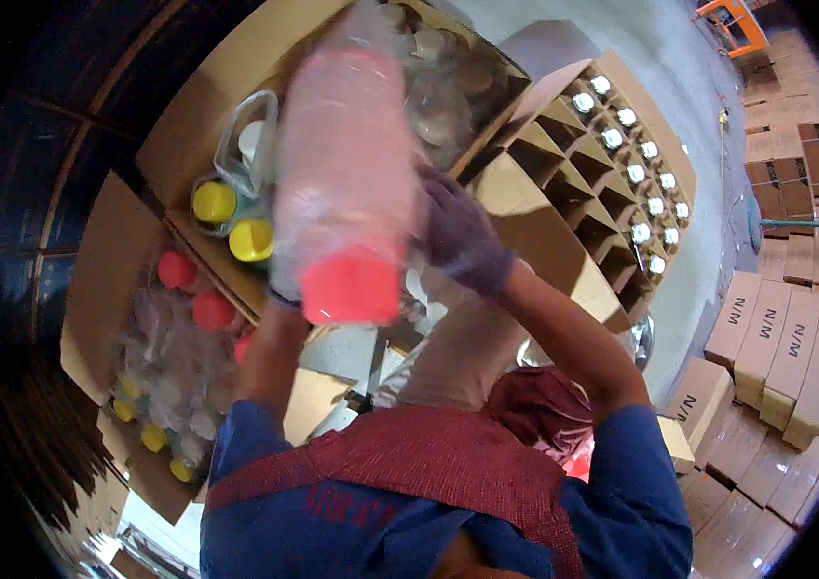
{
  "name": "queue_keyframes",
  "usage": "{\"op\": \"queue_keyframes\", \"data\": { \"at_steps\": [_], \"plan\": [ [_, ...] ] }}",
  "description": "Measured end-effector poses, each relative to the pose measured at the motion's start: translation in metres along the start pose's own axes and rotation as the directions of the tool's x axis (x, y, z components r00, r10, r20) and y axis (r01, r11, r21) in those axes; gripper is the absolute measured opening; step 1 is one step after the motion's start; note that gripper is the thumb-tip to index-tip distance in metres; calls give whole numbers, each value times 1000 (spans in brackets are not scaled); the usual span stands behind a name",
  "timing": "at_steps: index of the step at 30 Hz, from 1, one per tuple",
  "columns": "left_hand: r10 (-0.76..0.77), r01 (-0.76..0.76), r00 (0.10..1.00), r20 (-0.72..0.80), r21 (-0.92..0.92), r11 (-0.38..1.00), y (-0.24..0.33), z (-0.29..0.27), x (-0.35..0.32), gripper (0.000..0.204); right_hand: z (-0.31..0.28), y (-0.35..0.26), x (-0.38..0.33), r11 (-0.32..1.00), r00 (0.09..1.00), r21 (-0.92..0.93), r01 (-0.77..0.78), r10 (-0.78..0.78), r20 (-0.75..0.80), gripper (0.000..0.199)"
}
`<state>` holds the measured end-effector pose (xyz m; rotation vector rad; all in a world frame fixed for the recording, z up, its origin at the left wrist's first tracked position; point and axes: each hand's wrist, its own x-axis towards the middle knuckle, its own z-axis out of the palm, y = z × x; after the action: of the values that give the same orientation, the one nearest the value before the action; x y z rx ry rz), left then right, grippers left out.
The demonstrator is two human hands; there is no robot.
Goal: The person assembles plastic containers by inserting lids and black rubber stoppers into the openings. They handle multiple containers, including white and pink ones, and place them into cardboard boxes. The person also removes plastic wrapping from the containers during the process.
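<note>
A big pink bottle (347,154) with a red cap (352,285), wrapped in clear plastic film, is raised close in front of me, its cap end toward me. My right hand (458,227), in a dark glove, grips the bottle's right side; its fingertips pass out of sight behind it. My left forearm (274,352) runs up to the cap end, where the bottle hides my left hand and its fingers. Below is an open cardboard box (207,87) with film-wrapped bottles, among them a yellow-capped bottle (252,239) and a white-capped bottle (253,141).
At right stands a divided carton (564,179) with several silver-capped bottles (635,174) along one side. Another open carton (91,280) at lower left holds bottles with red caps (214,310) and yellow caps (154,437). Stacked cartons (766,338) line the far right.
</note>
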<state>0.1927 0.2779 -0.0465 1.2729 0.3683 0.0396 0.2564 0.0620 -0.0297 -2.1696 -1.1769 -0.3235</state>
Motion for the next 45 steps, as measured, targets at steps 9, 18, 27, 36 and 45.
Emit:
{"op": "queue_keyframes", "data": {
  "at_steps": [9, 18, 27, 36, 45],
  "plan": [
    [522, -592, 778, 350, 689, 419, 89, -41, 172, 53, 135, 52, 157, 586, 618, 243, -773, 606, 501, 42],
    [123, -390, 915, 384, 920, 28, -16, -51, 324, 55, 74, 137, 110, 898, 964, 359, -256, 212, 159, 37],
    [73, -488, 819, 570, 756, -437, -31, 30, 400, 64, -79, 320, 98, 568, 987, -822, -47, 152, 49, 61],
    [204, -257, 946, 251, 966, 5, -56, 18, 432, 34, 14, 452, 41, 571, 531, -178, -801, 816, 228, 79],
    [563, -640, 755, 337, 569, 517, 102, 28, 343, 30, -19, 282, 14, 834, 842, 184, -521, 537, -48, 41]
  ]
}}
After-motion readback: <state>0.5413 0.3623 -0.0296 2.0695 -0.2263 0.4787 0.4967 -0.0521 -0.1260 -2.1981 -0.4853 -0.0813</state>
